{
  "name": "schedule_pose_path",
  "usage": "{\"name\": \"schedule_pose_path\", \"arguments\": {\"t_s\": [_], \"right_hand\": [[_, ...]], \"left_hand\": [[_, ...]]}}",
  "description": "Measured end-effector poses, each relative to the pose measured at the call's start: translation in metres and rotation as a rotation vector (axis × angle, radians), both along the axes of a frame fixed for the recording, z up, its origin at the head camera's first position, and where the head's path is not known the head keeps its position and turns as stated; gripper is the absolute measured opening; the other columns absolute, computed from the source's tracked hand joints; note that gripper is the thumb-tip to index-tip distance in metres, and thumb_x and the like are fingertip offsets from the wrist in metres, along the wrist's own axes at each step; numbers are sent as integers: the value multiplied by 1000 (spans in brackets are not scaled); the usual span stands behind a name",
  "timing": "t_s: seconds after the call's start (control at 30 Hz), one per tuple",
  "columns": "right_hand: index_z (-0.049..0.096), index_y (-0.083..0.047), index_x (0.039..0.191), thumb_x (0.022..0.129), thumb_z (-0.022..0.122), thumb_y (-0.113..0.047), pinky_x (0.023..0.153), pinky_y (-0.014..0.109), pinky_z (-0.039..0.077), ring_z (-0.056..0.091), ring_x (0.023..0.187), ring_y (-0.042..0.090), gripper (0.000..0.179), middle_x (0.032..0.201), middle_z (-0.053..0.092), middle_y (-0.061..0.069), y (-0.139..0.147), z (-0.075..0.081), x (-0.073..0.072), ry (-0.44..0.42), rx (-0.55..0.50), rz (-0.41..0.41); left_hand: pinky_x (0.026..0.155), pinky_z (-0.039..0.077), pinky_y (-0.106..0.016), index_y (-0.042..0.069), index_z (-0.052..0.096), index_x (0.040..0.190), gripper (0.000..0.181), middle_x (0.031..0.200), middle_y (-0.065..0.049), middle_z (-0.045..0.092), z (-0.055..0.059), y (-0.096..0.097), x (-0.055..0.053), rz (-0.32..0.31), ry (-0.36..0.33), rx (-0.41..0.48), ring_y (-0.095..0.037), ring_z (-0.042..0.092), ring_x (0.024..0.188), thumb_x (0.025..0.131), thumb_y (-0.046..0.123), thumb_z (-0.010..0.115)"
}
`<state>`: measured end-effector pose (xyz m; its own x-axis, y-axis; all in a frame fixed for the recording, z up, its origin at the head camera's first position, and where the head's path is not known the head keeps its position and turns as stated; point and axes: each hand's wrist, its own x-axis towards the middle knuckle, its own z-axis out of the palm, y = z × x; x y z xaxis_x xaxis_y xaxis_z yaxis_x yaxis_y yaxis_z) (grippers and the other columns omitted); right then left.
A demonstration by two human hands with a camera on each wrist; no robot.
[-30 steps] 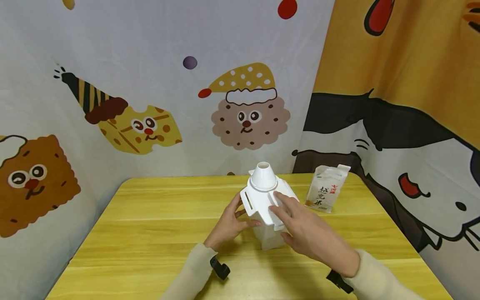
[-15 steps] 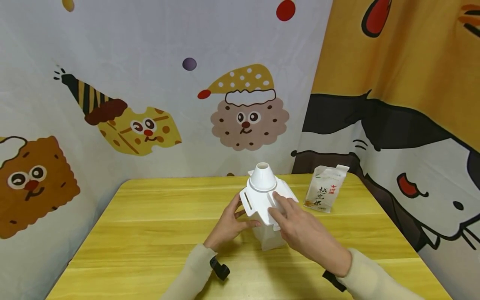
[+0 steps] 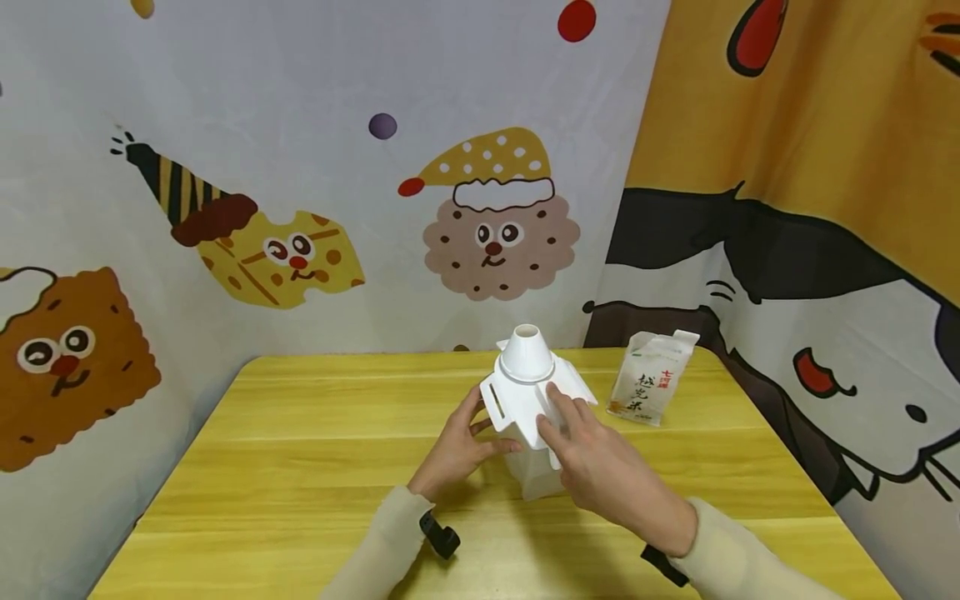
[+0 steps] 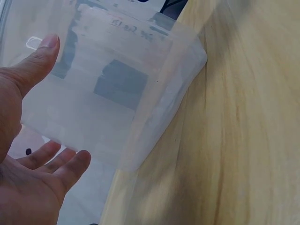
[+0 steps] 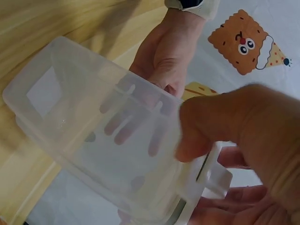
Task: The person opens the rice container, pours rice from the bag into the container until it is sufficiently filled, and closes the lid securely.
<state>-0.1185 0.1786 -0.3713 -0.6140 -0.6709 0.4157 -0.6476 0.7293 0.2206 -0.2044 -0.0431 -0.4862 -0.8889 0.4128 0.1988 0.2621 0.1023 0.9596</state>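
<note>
A tall translucent plastic container stands upright on the table, topped by a white lid with a cone-shaped white cap. My left hand grips the container's left side, its thumb across the near face; the left wrist view shows the thumb and fingers around the wall. On the lid's near right part lie two fingers of my right hand. The right wrist view has my right thumb bent against the container just below the lid edge, beside a clip flap.
A white bag with red and black print stands at the table's back right. The wooden table reaches back to a cartoon-printed curtain. Black straps with small devices sit on both wrists.
My right hand has shifted slightly left and its thumb has gone out of sight in the head view. The clip flap hangs closer to the container. My left hand and the container stay put.
</note>
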Motion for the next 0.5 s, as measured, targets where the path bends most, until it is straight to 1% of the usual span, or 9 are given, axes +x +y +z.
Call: {"name": "schedule_pose_path", "arguments": {"t_s": [0.13, 0.2, 0.23, 0.33, 0.4, 0.5], "right_hand": [[69, -1, 122, 54, 92, -10, 83, 39, 64, 64, 111, 37, 73, 141, 54, 30, 2, 3, -1, -80, -56, 10], [71, -1, 122, 55, 90, -10, 91, 42, 63, 64, 113, 38, 71, 141, 55, 29, 4, 5, -2, -96, -70, 17], [72, -1, 122, 55, 88, -9, 92, 44, 62, 64, 114, 38, 69, 140, 55, 29, 4, 7, -2, -104, -75, 20], [72, -2, 122, 56, 83, -7, 91, 43, 63, 64, 114, 38, 67, 139, 56, 28, 6, 11, -3, -141, -86, 18], [73, -3, 121, 58, 81, -6, 88, 41, 64, 64, 113, 35, 64, 138, 56, 26, 7, 13, -3, -168, -100, 12], [75, -6, 118, 59, 79, -6, 83, 36, 64, 65, 105, 29, 59, 135, 57, 22, 9, 14, -4, -187, -122, 11]], "left_hand": [[119, 43, -52, 48, 28, 156, 98, 159, 15, 40, -2, -1, -1, 4, 4, 4, -22, 39, 149, 81, 29, 88], [119, 44, -52, 48, 28, 156, 98, 159, 14, 40, -3, -1, -2, 3, 9, 5, -22, 39, 149, 81, 29, 88], [119, 44, -52, 46, 28, 157, 97, 160, 12, 40, -4, -1, -2, -1, 15, 7, -24, 40, 149, 82, 29, 88], [118, 44, -52, 45, 28, 157, 96, 160, 11, 40, -5, -1, -3, -10, 25, 10, -24, 40, 149, 83, 29, 87], [119, 44, -50, 46, 28, 157, 96, 160, 12, 40, -4, 0, -3, -12, 22, 11, -23, 40, 149, 82, 28, 87], [119, 44, -49, 48, 28, 156, 98, 159, 15, 40, -3, 1, -2, -10, 15, 11, -20, 39, 149, 82, 27, 88]]}}
